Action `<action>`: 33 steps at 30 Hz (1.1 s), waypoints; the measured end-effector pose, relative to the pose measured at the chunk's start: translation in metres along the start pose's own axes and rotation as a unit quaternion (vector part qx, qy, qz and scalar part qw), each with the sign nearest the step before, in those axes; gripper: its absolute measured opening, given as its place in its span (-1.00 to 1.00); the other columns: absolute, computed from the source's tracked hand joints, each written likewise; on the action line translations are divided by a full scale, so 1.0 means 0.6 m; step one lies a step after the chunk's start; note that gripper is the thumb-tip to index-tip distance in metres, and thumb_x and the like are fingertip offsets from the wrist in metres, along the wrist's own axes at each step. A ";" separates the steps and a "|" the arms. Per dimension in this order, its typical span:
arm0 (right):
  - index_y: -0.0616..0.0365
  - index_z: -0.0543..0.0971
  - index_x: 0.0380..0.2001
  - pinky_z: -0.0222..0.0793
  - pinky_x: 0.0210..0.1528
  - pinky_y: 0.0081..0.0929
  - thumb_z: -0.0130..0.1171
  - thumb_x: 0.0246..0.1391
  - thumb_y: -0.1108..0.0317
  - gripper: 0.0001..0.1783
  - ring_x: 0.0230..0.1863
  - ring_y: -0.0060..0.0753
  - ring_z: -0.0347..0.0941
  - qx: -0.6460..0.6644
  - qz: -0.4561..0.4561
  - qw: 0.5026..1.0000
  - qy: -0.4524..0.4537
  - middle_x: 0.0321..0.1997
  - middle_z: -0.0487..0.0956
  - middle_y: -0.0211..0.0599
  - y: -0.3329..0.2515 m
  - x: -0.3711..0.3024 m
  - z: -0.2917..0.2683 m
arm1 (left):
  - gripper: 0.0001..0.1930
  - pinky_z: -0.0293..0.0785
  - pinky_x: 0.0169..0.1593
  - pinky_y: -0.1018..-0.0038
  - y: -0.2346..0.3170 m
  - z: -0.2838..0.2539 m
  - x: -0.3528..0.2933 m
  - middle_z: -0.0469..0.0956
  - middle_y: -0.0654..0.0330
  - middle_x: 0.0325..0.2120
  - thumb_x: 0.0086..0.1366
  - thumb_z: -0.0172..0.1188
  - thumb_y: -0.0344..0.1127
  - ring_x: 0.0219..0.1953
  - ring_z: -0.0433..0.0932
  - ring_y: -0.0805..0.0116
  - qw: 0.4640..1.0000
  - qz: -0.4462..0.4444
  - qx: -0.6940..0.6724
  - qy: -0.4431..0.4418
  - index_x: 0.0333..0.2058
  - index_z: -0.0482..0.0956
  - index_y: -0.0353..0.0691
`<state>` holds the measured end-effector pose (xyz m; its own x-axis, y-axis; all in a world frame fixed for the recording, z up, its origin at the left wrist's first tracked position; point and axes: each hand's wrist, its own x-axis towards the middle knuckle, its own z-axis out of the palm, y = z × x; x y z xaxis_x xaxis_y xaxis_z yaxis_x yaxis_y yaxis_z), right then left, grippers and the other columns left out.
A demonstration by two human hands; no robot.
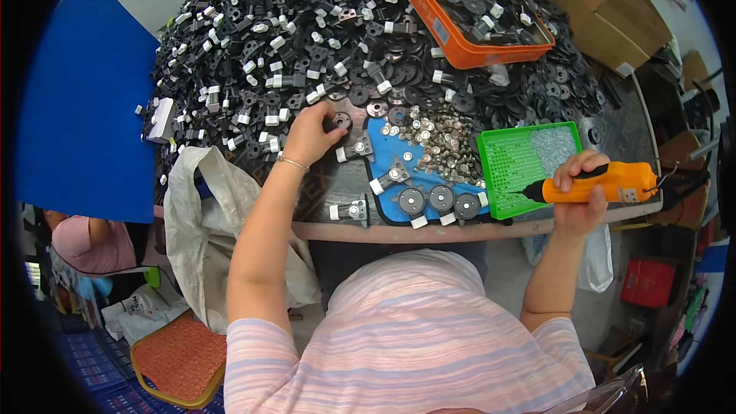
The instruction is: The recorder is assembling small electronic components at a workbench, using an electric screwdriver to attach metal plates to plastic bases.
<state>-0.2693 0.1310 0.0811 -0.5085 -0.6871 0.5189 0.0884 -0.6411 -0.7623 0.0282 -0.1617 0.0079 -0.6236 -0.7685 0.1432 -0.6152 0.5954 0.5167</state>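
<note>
My left hand point(313, 136) is closed at the thumb and fingertips on a small dark round disc point(342, 120) with a hole in its middle, at the near edge of the heap. My right hand point(580, 188) is wrapped round an orange electric screwdriver point(625, 183), whose thin black bit points left over a green perforated tray point(529, 138). Small screws fill the tray's far right part. Between the hands lies a blue mat point(381, 146) with a pile of silver metal caps point(445, 146). Several grey-and-white caster-like brackets point(395, 175) and wheel pieces point(412, 201) lie along its near side.
A large heap of black and white parts point(253, 54) covers the table's far side. An orange bin point(452, 54) of parts stands on it, with a cardboard box point(606, 8) at far right. A whitish sack point(201, 215) hangs at the near left edge. Another person point(96, 245) sits at left.
</note>
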 end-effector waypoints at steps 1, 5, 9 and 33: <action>0.22 0.35 -0.27 0.29 -0.39 -0.54 0.19 0.03 0.09 -0.57 -0.48 -0.47 0.30 -0.001 0.001 1.000 -0.004 -0.34 0.35 -0.22 0.000 0.000 0.000 | -0.66 0.43 -0.16 0.30 0.003 -0.001 -0.006 0.54 0.10 -0.43 -0.13 0.42 -0.30 -0.27 0.48 0.09 1.000 0.001 0.012 0.002 -0.38 0.49 -0.24; 0.22 0.34 -0.26 0.29 -0.38 -0.54 0.19 0.03 0.08 -0.57 -0.47 -0.47 0.30 -0.001 0.002 1.000 -0.012 -0.34 0.35 -0.22 -0.004 -0.002 0.004 | -0.63 0.44 -0.13 0.33 0.023 -0.002 -0.012 0.55 0.10 -0.36 -0.13 0.40 -0.32 -0.23 0.50 0.12 0.997 0.003 -0.074 0.039 -0.32 0.49 -0.23; 0.23 0.34 -0.25 0.29 -0.38 -0.54 0.19 0.03 0.08 -0.56 -0.46 -0.47 0.30 -0.005 -0.001 1.000 -0.005 -0.33 0.35 -0.22 -0.008 -0.004 0.006 | -0.59 0.40 -0.08 0.32 0.124 -0.015 -0.049 0.53 0.10 -0.30 -0.16 0.37 -0.35 -0.18 0.48 0.10 0.988 0.066 -0.132 -0.044 -0.25 0.50 -0.19; 0.27 0.42 -0.25 0.37 -0.41 -0.61 0.16 -0.02 0.54 -0.78 -0.47 -0.52 0.42 -0.010 -0.043 0.998 0.049 -0.34 0.49 -0.20 0.067 0.024 0.025 | -0.53 0.45 -0.10 0.31 0.176 0.017 -0.091 0.45 0.01 -0.16 -0.09 0.31 -0.57 -0.19 0.49 0.02 0.981 0.096 -0.071 -0.154 -0.10 0.50 -0.33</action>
<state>-0.2605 0.0901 0.0638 -0.5943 -0.5928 0.5435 0.0243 -0.6887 -0.7246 -0.0075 -0.0543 0.0460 -0.8508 -0.5254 -0.0020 -0.4129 0.6662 0.6210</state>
